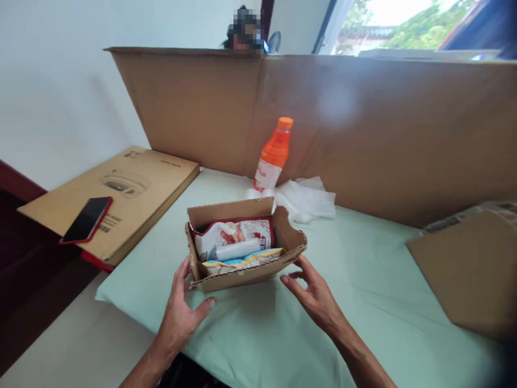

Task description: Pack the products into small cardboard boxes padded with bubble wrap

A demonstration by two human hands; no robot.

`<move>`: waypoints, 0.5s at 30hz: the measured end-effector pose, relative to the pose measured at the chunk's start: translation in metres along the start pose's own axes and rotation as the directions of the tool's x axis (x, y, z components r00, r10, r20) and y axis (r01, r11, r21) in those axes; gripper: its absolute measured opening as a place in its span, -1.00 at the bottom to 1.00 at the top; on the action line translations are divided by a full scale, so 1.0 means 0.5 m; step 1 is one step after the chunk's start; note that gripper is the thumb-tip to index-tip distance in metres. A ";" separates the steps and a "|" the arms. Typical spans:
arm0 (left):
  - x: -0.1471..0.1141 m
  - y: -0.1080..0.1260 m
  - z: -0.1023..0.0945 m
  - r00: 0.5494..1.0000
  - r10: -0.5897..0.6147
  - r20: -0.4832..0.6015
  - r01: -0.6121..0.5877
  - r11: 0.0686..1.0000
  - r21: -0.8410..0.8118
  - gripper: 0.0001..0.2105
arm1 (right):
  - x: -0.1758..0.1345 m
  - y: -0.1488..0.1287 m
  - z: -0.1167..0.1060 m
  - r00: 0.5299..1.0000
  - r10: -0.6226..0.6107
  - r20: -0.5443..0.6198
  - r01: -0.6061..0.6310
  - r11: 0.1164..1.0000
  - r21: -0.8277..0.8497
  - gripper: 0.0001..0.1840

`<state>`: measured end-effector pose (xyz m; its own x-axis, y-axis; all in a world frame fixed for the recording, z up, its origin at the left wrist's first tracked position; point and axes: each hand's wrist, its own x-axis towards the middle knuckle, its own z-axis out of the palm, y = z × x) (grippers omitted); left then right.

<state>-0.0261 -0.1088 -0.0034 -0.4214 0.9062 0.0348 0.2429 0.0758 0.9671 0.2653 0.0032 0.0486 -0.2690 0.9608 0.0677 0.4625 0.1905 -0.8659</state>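
Note:
A small open-topped cardboard box (pixel 242 277) is between my two hands, above or on the pale green cloth. My left hand (pixel 181 304) has its fingers against the box's left end, its thumb out in front. At the right front corner, the fingers of my right hand (pixel 317 293) press against the box, partly hidden by it; that thumb is off the cardboard. Inside lie a white and dark red printed food packet (pixel 234 237), a whitish translucent roll-like item (pixel 238 249) and a blue and yellow edged packet (pixel 242 261). The box's right end has a curved cut-out.
Behind the box an orange bottle (pixel 272 156) stands tilted beside crumpled white plastic (pixel 305 199). A phone (pixel 88 220) rests on a flat carton (pixel 149 172) at left. A tall cardboard panel (pixel 194 108) spans the back, with a person beyond. Another cardboard piece (pixel 468 269) is at right.

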 end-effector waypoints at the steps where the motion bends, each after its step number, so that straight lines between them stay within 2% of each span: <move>1: 0.015 -0.002 -0.003 0.998 0.046 0.035 -0.046 0.999 0.008 -0.05 | -0.009 0.007 0.003 1.000 0.001 -0.016 -0.001 1.000 0.008 -0.39; 5: 0.084 0.000 -0.019 0.964 0.146 0.221 -0.140 0.989 -0.042 0.14 | -0.025 0.007 0.042 0.998 0.050 -0.026 -0.048 0.997 0.060 -0.40; 7: 0.114 -0.001 -0.029 0.954 0.177 0.243 -0.163 0.984 -0.073 0.14 | -0.004 -0.006 0.067 0.997 0.068 -0.042 -0.064 0.994 0.090 -0.42; 9: 0.143 -0.001 -0.043 0.959 0.201 0.199 -0.189 0.979 -0.079 0.14 | 0.045 -0.024 0.091 0.998 0.037 -0.045 -0.032 0.993 0.111 -0.42; 11: 0.178 0.004 -0.065 0.972 0.206 0.115 -0.201 0.978 -0.060 0.14 | 0.123 -0.048 0.116 0.999 -0.039 -0.020 0.041 0.992 0.122 -0.42; 13: 0.225 0.015 -0.097 0.978 0.210 -0.008 -0.210 0.977 -0.030 0.14 | 0.224 -0.080 0.150 0.987 -0.157 0.019 0.153 0.977 0.152 -0.39; 15: 0.284 0.031 -0.137 0.964 0.230 -0.137 -0.232 0.973 -0.004 0.15 | 0.337 -0.121 0.199 0.956 -0.288 0.059 0.271 0.942 0.200 -0.34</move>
<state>-0.1418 -0.0076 0.0335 -0.4699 0.8337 0.2901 0.3306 -0.1385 0.9336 0.1078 0.1336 0.0630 -0.4397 0.8517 0.2849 0.1940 0.3998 -0.8959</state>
